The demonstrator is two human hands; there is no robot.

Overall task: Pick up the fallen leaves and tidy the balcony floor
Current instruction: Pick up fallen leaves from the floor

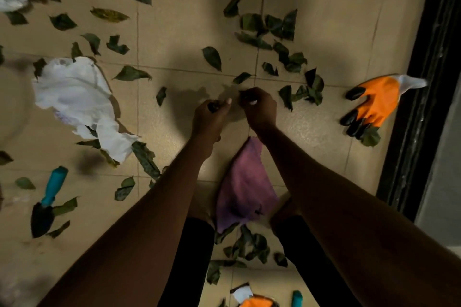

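Beige tiled floor (174, 40), dimly lit and seen from above; a black door frame (424, 82) bounds it on the right. Dark green leaves (212, 57) lie scattered over nearly every tile, thickest near the frame and between the person's feet. The left hand (212, 117) and right hand (259, 107) are both down at the floor, close together near a tile joint. Each has its fingers curled on a small dark clump, apparently gathered leaves, though blur hides the detail.

Handling, as judged: the leaves are light and thin, limp or brittle, and lie flat on the tile. A pinch at a raised edge or the stalk should lift one; a hard squeeze would likely tear it. Several should fit in one fist.

Surroundings: a crumpled white bag (74, 97) to the left, resting on a few leaves; an orange glove (376, 104) by the frame, its fingertips on a leaf; a purple cloth (244, 187) between the forearms; a trowel (47, 202) at lower left, leaves beside its blade. Bag and glove cover some leaves and would need shifting.
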